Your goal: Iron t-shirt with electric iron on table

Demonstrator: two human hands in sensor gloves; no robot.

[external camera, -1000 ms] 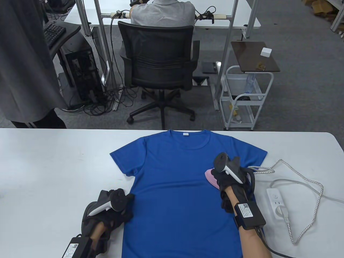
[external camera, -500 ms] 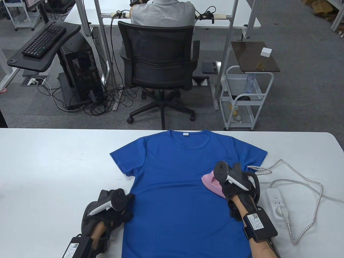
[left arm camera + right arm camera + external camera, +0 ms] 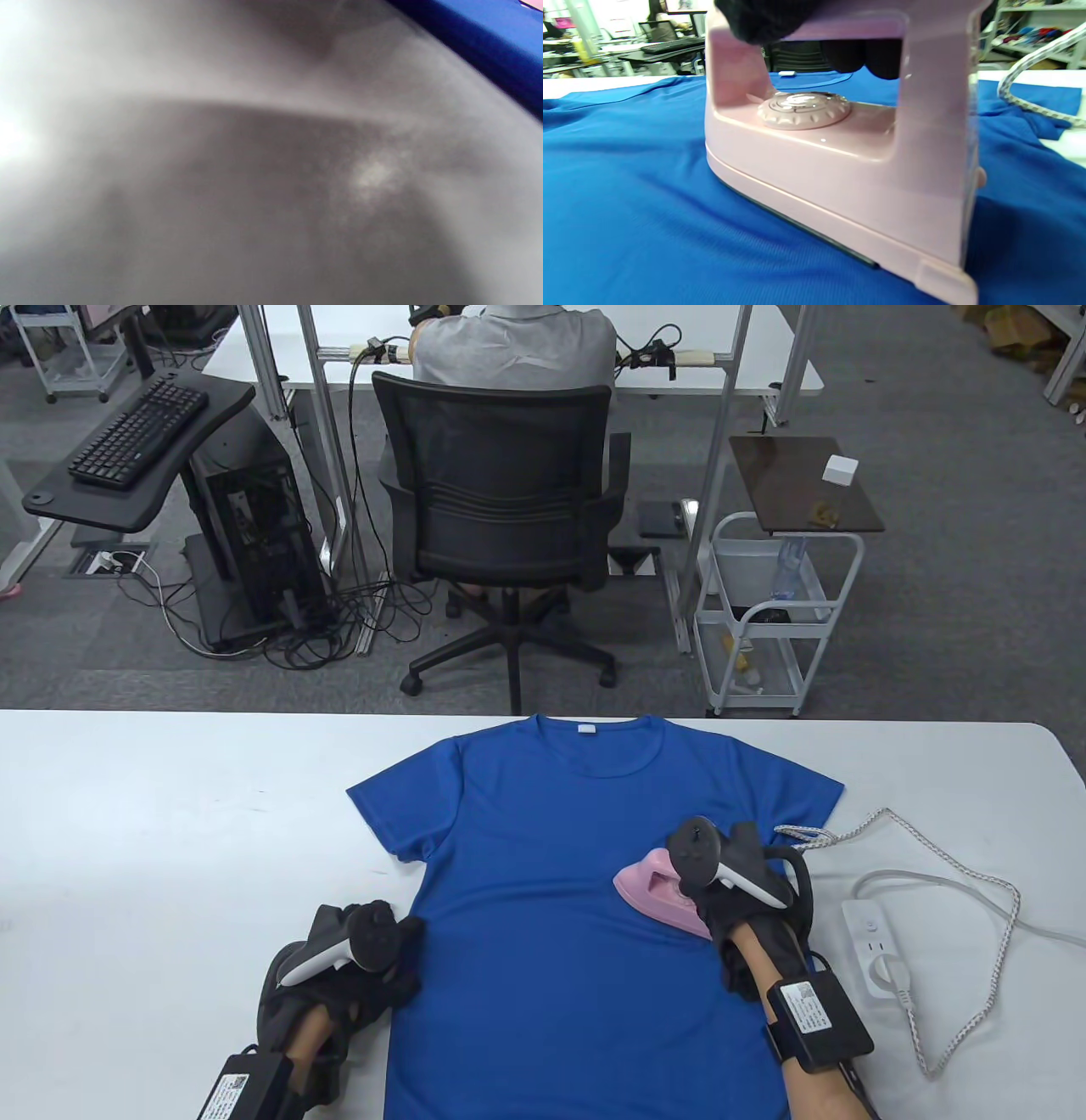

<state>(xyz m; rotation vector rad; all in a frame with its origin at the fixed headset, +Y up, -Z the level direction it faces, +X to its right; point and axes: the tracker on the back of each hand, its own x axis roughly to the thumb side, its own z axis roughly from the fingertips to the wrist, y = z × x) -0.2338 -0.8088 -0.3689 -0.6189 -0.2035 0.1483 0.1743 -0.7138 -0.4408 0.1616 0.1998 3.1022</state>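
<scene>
A blue t-shirt [image 3: 560, 899] lies flat on the white table [image 3: 170, 831], collar at the far side. My right hand [image 3: 721, 891] grips the handle of a pink electric iron [image 3: 649, 886] that rests sole down on the shirt's right side. In the right wrist view the iron [image 3: 840, 169] fills the frame, my gloved fingers [image 3: 768, 17] wrapped over its handle, the shirt [image 3: 628, 203] under it. My left hand [image 3: 356, 967] rests at the shirt's left side edge, near the hem. The left wrist view is a grey blur with a strip of the shirt [image 3: 488, 38] at top right.
The iron's braided cord [image 3: 950, 857] loops over the table to a white power strip [image 3: 878, 946] at the right. Beyond the table's far edge stand a black office chair [image 3: 501, 526] and a white trolley [image 3: 776, 611].
My right hand has slid the iron toward me and to the left across the shirt's right side. A person standing at the far left has gone. My left hand has not moved.
</scene>
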